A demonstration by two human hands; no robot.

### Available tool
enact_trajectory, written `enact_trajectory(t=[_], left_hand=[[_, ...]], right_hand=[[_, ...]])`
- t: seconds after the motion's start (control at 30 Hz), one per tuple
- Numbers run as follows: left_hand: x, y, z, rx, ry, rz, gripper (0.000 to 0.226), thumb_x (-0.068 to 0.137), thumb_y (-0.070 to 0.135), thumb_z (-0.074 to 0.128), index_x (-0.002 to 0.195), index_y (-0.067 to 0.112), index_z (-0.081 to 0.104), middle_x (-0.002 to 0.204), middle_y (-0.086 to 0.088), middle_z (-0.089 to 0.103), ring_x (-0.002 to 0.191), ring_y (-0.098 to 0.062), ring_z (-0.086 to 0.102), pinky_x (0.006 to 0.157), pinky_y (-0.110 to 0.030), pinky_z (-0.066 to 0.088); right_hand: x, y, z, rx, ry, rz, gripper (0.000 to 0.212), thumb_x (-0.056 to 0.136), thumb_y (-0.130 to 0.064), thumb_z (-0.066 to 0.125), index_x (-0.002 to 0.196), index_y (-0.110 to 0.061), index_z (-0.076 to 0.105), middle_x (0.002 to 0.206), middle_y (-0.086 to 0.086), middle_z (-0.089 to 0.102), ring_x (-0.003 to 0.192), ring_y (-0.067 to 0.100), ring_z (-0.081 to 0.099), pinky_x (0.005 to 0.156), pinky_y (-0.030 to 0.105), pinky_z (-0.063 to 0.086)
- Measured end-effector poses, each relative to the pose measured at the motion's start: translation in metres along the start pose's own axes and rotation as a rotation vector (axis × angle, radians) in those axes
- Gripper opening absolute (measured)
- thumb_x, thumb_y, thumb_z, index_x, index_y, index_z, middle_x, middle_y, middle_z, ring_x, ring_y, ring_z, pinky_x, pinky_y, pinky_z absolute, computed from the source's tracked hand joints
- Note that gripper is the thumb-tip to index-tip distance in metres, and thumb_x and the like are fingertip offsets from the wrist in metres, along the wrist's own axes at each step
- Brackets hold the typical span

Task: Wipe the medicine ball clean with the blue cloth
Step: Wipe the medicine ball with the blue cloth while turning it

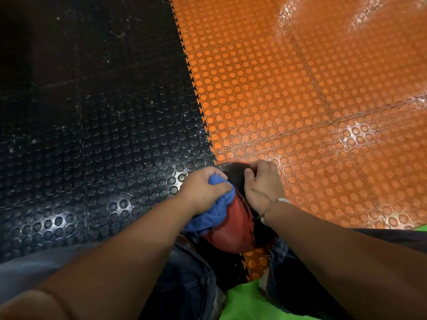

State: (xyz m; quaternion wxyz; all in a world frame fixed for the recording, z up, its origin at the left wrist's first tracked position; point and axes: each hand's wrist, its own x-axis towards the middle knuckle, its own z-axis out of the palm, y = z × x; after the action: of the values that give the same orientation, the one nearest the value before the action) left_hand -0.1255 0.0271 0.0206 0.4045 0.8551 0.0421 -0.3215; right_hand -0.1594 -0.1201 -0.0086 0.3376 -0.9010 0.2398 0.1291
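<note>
Left hand (205, 188) fingers curled tight round a bunched blue fabric cloth (213, 214), pressing it on the upper left of the red and black round medicine ball (232, 229). Right hand (263, 186) holds the ball's far right side, fingers bent onto the black panel; thin bracelet (270, 203) at the wrist. Ball sits near, between blue denim jeans legs (191, 273), on the seam where black studded rubber floor tiles (92, 135) on the left meet orange studded tiles (300, 100) on the right.

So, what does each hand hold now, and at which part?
The left hand grips the blue cloth by its bunched middle, pressed on the ball. The right hand holds the ball at its black upper side.
</note>
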Motion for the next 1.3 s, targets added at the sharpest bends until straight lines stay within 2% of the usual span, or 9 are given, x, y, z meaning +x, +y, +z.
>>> enact_trajectory(t=[0.1, 0.27, 0.43, 0.53, 0.7, 0.87, 1.07, 1.2, 1.3], left_hand=[[0.003, -0.001, -0.007, -0.136, 0.036, -0.137, 0.009, 0.081, 0.023, 0.072, 0.081, 0.025, 0.064, 0.091, 0.000, 0.065, 0.085, -0.018, 0.062, 0.080, -0.030, 0.052], [0.003, -0.009, -0.016, 0.043, 0.247, -0.259, 0.029, 0.076, 0.041, 0.072, 0.095, 0.025, 0.056, 0.092, 0.006, 0.058, 0.089, -0.018, 0.057, 0.080, -0.030, 0.050], [-0.026, 0.001, 0.010, 0.259, 0.142, -0.002, 0.043, 0.070, 0.029, 0.076, 0.108, 0.029, 0.055, 0.091, 0.007, 0.056, 0.086, -0.017, 0.054, 0.075, -0.021, 0.041], [-0.036, -0.004, 0.021, 0.235, 0.120, 0.194, 0.040, 0.077, 0.024, 0.071, 0.117, 0.024, 0.062, 0.114, 0.005, 0.063, 0.106, -0.015, 0.056, 0.088, -0.014, 0.034], [-0.020, -0.017, 0.014, 0.222, 0.149, -0.078, 0.034, 0.090, 0.035, 0.054, 0.121, 0.025, 0.056, 0.119, -0.006, 0.061, 0.108, -0.026, 0.055, 0.090, -0.029, 0.041], [-0.036, -0.007, 0.030, 0.360, 0.059, 0.087, 0.042, 0.090, 0.023, 0.054, 0.130, 0.023, 0.043, 0.127, -0.008, 0.046, 0.118, -0.028, 0.047, 0.101, -0.034, 0.038], [-0.008, -0.015, 0.008, 0.364, 0.118, -0.067, 0.028, 0.094, 0.019, 0.051, 0.122, 0.022, 0.053, 0.124, -0.011, 0.053, 0.110, -0.030, 0.053, 0.090, -0.030, 0.042], [-0.026, -0.002, 0.027, 0.343, 0.015, 0.207, 0.028, 0.090, 0.019, 0.057, 0.117, 0.027, 0.059, 0.120, -0.005, 0.057, 0.110, -0.027, 0.053, 0.096, -0.034, 0.042], [-0.011, -0.011, 0.017, 0.299, 0.054, 0.039, 0.022, 0.091, 0.023, 0.056, 0.111, 0.032, 0.060, 0.116, -0.004, 0.060, 0.105, -0.027, 0.057, 0.092, -0.034, 0.046]], right_hand=[[-0.014, 0.010, 0.003, -0.074, 0.041, -0.068, 0.036, 0.093, -0.028, 0.034, 0.116, -0.007, 0.051, 0.116, 0.009, 0.048, 0.110, 0.025, 0.045, 0.097, 0.033, 0.032], [-0.013, 0.018, -0.006, -0.109, -0.005, -0.040, 0.032, 0.092, -0.043, 0.032, 0.100, -0.020, 0.052, 0.103, -0.002, 0.047, 0.102, 0.021, 0.042, 0.087, 0.038, 0.037], [-0.022, 0.001, 0.007, -0.203, -0.028, 0.030, 0.031, 0.094, -0.041, 0.034, 0.109, -0.020, 0.050, 0.115, 0.005, 0.045, 0.110, 0.026, 0.038, 0.091, 0.040, 0.035], [-0.030, 0.005, 0.011, -0.217, -0.003, 0.025, 0.025, 0.093, -0.035, 0.039, 0.109, -0.019, 0.050, 0.116, 0.006, 0.044, 0.112, 0.027, 0.037, 0.093, 0.042, 0.034], [-0.034, 0.006, 0.012, -0.166, -0.009, 0.007, 0.023, 0.092, -0.035, 0.039, 0.108, -0.021, 0.048, 0.116, 0.004, 0.042, 0.114, 0.025, 0.039, 0.095, 0.043, 0.034], [-0.038, 0.009, 0.014, -0.146, 0.021, -0.018, 0.028, 0.088, -0.038, 0.033, 0.104, -0.021, 0.047, 0.114, 0.003, 0.044, 0.111, 0.025, 0.042, 0.092, 0.043, 0.038], [-0.031, 0.011, 0.012, -0.119, 0.001, -0.025, 0.019, 0.092, -0.031, 0.040, 0.105, -0.020, 0.049, 0.112, 0.005, 0.045, 0.108, 0.026, 0.043, 0.089, 0.045, 0.042], [-0.025, 0.017, 0.008, -0.122, -0.018, -0.004, 0.022, 0.091, -0.028, 0.042, 0.107, -0.015, 0.050, 0.114, 0.008, 0.045, 0.108, 0.029, 0.043, 0.086, 0.044, 0.042], [-0.021, 0.018, 0.007, -0.121, -0.045, -0.037, 0.021, 0.091, -0.029, 0.041, 0.105, -0.015, 0.050, 0.113, 0.008, 0.046, 0.107, 0.028, 0.045, 0.086, 0.044, 0.043]])
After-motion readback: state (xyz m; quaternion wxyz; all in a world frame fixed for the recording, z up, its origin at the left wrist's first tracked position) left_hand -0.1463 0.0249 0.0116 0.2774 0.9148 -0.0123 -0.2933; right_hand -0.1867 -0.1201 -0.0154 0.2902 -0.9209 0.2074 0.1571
